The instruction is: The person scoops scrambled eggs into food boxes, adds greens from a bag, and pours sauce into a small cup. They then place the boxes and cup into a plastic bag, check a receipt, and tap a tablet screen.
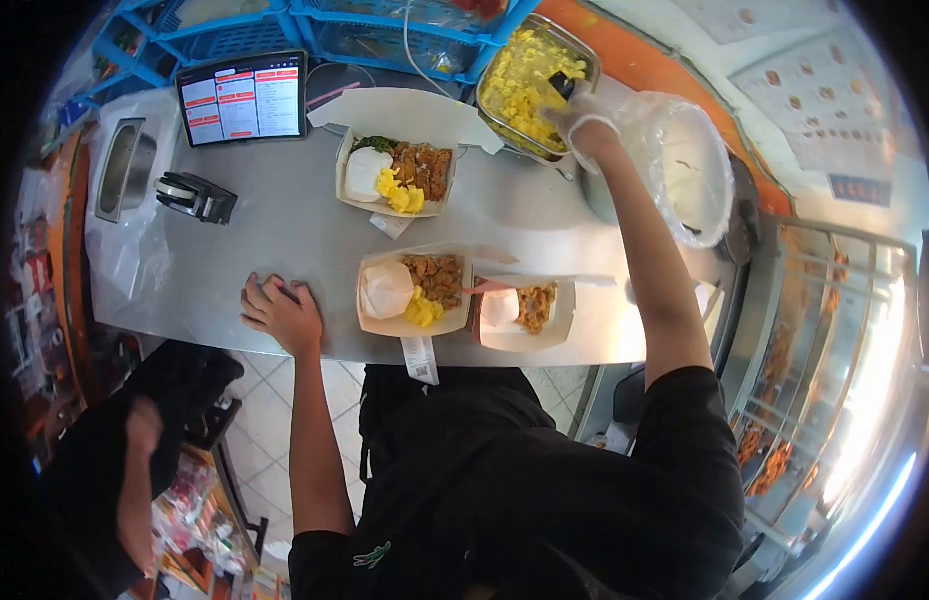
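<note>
Right hand (583, 122), blurred, at black utensil (562, 85) in rectangular metal pan (525, 143) of yellow egg (520, 80); grip: can't tell. Left hand (285, 315) empty, fingers apart on grey metal table (275, 225), likely bracing. Three open paper boxes (395, 326) grouped centrally, probably for reach.

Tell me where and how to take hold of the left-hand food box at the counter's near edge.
Take the food box by its outer left wall, probably best from the left, where the left hand rests on the counter. That side looks free, while the neighbouring box crowds the right. Its open top shows yellow egg inside, so keep it level.
</note>
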{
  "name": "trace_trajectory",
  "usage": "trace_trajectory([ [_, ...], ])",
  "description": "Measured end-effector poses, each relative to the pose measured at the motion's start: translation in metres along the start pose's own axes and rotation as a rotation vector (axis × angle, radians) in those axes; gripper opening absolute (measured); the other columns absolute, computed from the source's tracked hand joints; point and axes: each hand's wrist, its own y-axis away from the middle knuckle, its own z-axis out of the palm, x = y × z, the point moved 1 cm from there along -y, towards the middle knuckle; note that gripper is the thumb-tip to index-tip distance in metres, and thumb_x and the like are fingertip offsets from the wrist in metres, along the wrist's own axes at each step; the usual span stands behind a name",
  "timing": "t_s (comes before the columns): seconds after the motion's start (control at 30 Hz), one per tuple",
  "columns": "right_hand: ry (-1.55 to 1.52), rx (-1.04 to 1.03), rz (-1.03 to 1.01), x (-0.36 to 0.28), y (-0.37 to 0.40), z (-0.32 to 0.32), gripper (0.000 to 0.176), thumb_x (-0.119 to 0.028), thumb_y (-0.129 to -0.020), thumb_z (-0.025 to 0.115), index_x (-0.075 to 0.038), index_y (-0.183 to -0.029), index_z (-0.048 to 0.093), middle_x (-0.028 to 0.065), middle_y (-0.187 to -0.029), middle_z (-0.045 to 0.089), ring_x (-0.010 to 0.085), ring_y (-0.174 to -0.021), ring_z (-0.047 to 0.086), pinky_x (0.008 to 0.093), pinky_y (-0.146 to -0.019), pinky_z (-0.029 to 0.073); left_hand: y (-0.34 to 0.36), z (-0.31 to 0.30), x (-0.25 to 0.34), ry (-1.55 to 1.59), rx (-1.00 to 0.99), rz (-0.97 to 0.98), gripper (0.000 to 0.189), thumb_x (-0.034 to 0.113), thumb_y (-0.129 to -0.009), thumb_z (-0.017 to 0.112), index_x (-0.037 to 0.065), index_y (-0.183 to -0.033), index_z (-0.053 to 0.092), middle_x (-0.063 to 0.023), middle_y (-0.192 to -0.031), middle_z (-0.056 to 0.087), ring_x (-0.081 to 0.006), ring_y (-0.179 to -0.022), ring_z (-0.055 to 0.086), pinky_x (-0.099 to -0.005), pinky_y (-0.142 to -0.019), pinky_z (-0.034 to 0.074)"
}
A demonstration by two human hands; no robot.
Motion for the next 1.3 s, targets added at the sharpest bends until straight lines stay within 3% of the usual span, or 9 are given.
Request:
trace_trajectory([
  [0.13, 0.158, -0.148, -0.073, 0.014, -0.057, 0.042, 0.077, -0.055, -0.088, 0.072, 0.008, -0.127, 0.051, 0.0259, -0.111, 0.071, 0.0400, -0.108, 0.068, 0.0443, -0.092, 0.053, 0.000, 0.005, -0.003, -0.002, 0.023, 0.014, 0.022, 0.029, -0.092, 0.060, 0.011, -0.101, 0.052, -0.0134, -0.149, 0.044, -0.0401, -0.141, 0.035, -0.0685, -0.114, 0.021],
  [0.4, 0.355, -0.207, -0.294, 0.006, -0.023, 0.054, 0.072, -0.061, -0.094, 0.060, -0.006, -0.139, 0.053, 0.0227, -0.118, 0.070, 0.0360, -0.114, 0.066, 0.0452, -0.095, 0.051, -0.004, 0.006, 0.000, 0.010, 0.024, 0.004, 0.022, 0.028, -0.090, 0.062, 0.011, -0.099, 0.051, -0.0130, -0.147, 0.047, -0.0382, -0.139, 0.038, -0.0617, -0.117, 0.021],
  [0.57, 0.258, -0.242, -0.226, 0.012, -0.036, 0.036, 0.070, -0.067, -0.085, 0.067, -0.003, -0.114, 0.071, 0.0216, -0.112, 0.072, 0.0383, -0.105, 0.068, 0.0473, -0.089, 0.051, -0.003, 0.011, -0.003, -0.001, 0.019, -0.017, 0.023, 0.028, -0.089, 0.062, 0.010, -0.101, 0.053, -0.0124, -0.148, 0.047, -0.0376, -0.140, 0.037, -0.0619, -0.117, 0.019],
  [0.7, 0.332, 0.081, -0.096, 0.041, -0.057, 0.011, 0.057, -0.058, -0.089, 0.068, -0.004, -0.106, 0.072, 0.0190, -0.100, 0.075, 0.0373, -0.092, 0.071, 0.0467, -0.082, 0.053, -0.004, 0.010, -0.004, 0.022, 0.014, -0.015, 0.023, 0.028, -0.089, 0.064, 0.010, -0.100, 0.054, -0.0112, -0.148, 0.046, -0.0383, -0.140, 0.037, -0.0619, -0.117, 0.020],
  [0.9, 0.694, 0.008, -0.202, 0.086, -0.059, 0.057, 0.045, -0.047, -0.092, 0.067, -0.005, -0.108, 0.071, 0.0148, -0.104, 0.073, 0.0346, -0.101, 0.070, 0.0441, -0.086, 0.054, -0.006, 0.011, -0.007, 0.091, 0.022, 0.022, 0.023, 0.024, -0.086, 0.066, 0.013, -0.100, 0.053, -0.0151, -0.146, 0.047, -0.0400, -0.137, 0.040, -0.0602, -0.115, 0.024],
  [1.0, 0.545, -0.011, -0.188, 0.066, -0.041, 0.056, 0.043, -0.045, -0.094, 0.065, -0.004, -0.105, 0.070, 0.0177, -0.096, 0.074, 0.0365, -0.092, 0.072, 0.0474, -0.078, 0.056, -0.005, 0.009, -0.007, 0.087, 0.032, 0.024, 0.025, 0.023, -0.082, 0.068, 0.014, -0.099, 0.052, -0.0154, -0.143, 0.048, -0.0403, -0.137, 0.040, -0.0634, -0.114, 0.023],
  [1.03, 0.632, -0.063, -0.096, 0.056, -0.039, 0.055, 0.026, -0.033, -0.098, 0.060, -0.010, -0.102, 0.072, 0.0120, -0.102, 0.076, 0.0308, -0.093, 0.074, 0.0436, -0.080, 0.058, -0.007, 0.009, -0.006, 0.070, 0.022, 0.003, 0.026, 0.022, -0.081, 0.068, 0.014, -0.099, 0.052, -0.0151, -0.143, 0.048, -0.0403, -0.138, 0.040, -0.0647, -0.114, 0.022],
  [1.23, 0.295, 0.021, 0.023, 0.024, -0.014, 0.027, 0.030, -0.035, -0.097, 0.063, -0.010, -0.111, 0.071, 0.0184, -0.103, 0.075, 0.0362, -0.098, 0.071, 0.0449, -0.084, 0.055, -0.008, 0.003, -0.001, 0.036, 0.025, -0.041, 0.027, 0.022, -0.080, 0.069, 0.013, -0.099, 0.052, -0.0141, -0.142, 0.049, -0.0398, -0.140, 0.037, -0.0653, -0.115, 0.021],
  [1.3, 0.081, 0.201, -0.225, 0.090, -0.034, 0.054, 0.040, -0.038, -0.096, 0.065, -0.003, -0.116, 0.069, 0.0213, -0.100, 0.073, 0.0393, -0.094, 0.069, 0.0466, -0.085, 0.053, -0.008, 0.003, -0.007, 0.087, 0.057, -0.010, 0.026, 0.022, -0.081, 0.068, 0.013, -0.099, 0.052, -0.0131, -0.142, 0.049, -0.0395, -0.141, 0.036, -0.0643, -0.116, 0.020],
])
